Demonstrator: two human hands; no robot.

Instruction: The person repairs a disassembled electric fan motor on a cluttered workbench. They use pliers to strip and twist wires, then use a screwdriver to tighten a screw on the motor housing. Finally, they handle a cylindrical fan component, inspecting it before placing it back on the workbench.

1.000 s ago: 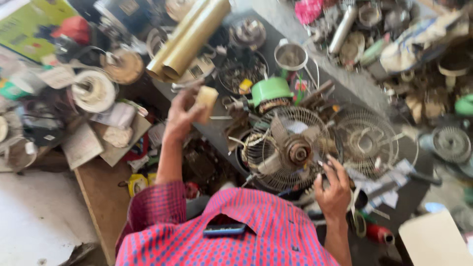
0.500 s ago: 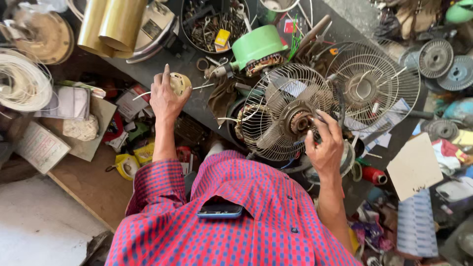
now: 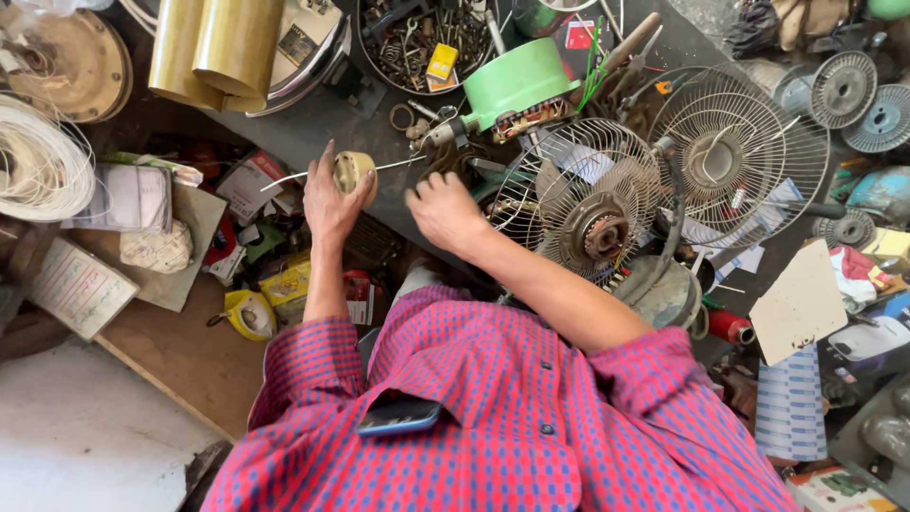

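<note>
My left hand [image 3: 325, 201] is raised over the cluttered bench and grips a small beige roll of tape [image 3: 354, 171] between thumb and fingers. A thin pale wire [image 3: 403, 161] runs across behind the roll. My right hand [image 3: 444, 210] hovers just right of the roll, its back toward me and fingers curled; I cannot see anything in it. Right of that hand lies a wire fan guard with a bare motor [image 3: 595, 228] at its centre.
A second fan guard [image 3: 739, 152] lies at the far right. A green motor housing [image 3: 517, 81], a bowl of small metal parts [image 3: 422, 43], gold rolled sheets [image 3: 213, 47] and a white wire coil [image 3: 38, 161] crowd the bench. A phone [image 3: 398, 415] sits in my shirt pocket.
My right hand has left the fan motor and moved left to beside the tape roll. My left hand has stayed raised with the roll.
</note>
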